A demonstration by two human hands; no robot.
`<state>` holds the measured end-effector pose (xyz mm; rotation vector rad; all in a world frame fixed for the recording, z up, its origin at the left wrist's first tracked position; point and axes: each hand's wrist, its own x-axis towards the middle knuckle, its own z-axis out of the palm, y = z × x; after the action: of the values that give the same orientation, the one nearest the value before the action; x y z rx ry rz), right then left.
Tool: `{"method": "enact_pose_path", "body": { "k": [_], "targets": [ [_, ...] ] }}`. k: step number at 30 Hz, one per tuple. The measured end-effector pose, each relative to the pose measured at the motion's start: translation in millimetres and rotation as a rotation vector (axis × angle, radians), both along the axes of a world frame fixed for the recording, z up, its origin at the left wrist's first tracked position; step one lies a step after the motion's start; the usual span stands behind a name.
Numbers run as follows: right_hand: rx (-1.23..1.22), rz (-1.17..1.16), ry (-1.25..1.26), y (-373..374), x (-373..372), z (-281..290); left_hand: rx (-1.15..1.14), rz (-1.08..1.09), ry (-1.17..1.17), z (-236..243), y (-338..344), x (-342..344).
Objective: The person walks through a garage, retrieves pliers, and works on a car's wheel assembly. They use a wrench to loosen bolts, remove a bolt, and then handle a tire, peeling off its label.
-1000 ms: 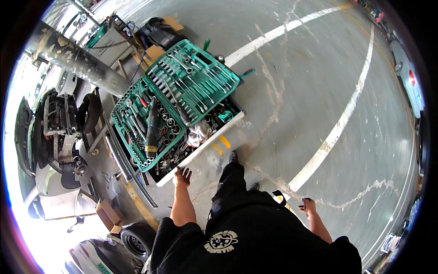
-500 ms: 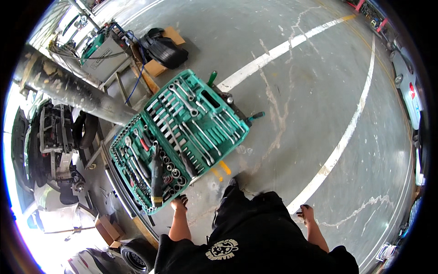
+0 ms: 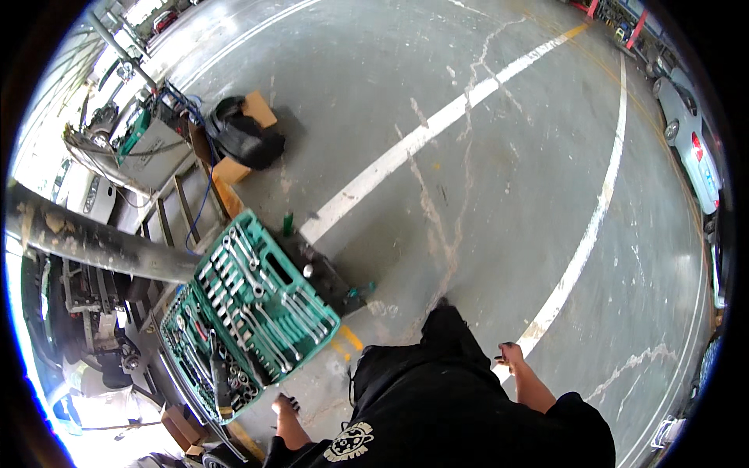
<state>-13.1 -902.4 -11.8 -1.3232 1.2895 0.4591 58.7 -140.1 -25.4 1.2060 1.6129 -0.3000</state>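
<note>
Tool case (image 3: 298, 274) was shifted toward frame's lower left; grip could not be told, left hand (image 3: 286, 405) or right hand (image 3: 511, 354); spillage judged possible if knocked.

Wrenches (image 3: 242, 266) in the tool case (image 3: 303, 326) at left, pillar (image 3: 101, 246) farther left, car (image 3: 686, 129) at far right.

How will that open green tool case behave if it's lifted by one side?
The tool case is probably heavy, given its many metal wrenches. Lying open in two halves, it would likely fold in the middle. The dark cylindrical tool lying over its contents looks loose and might slide.
</note>
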Motion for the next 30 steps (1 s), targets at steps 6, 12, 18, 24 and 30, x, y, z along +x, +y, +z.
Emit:
{"method": "enact_pose_path", "body": {
  "k": [6,12,18,24,30],
  "targets": [
    [-0.138,0.018,-0.118,-134,156,40,-0.233,-0.777,0.054,25,-213,85],
    [-0.138,0.09,-0.239,-180,321,47,-0.162,-1.238,0.105,23,-316,135],
    [-0.021,0.365,-0.121,-173,437,16,-0.198,-1.483,0.108,-50,-387,166],
    [-0.084,0.388,0.107,-237,535,71,-0.226,-1.367,0.056,-43,-455,328],
    [-0.147,0.054,0.001,-274,694,77,0.062,-0.831,-0.143,-25,-421,598]
  ]
}}
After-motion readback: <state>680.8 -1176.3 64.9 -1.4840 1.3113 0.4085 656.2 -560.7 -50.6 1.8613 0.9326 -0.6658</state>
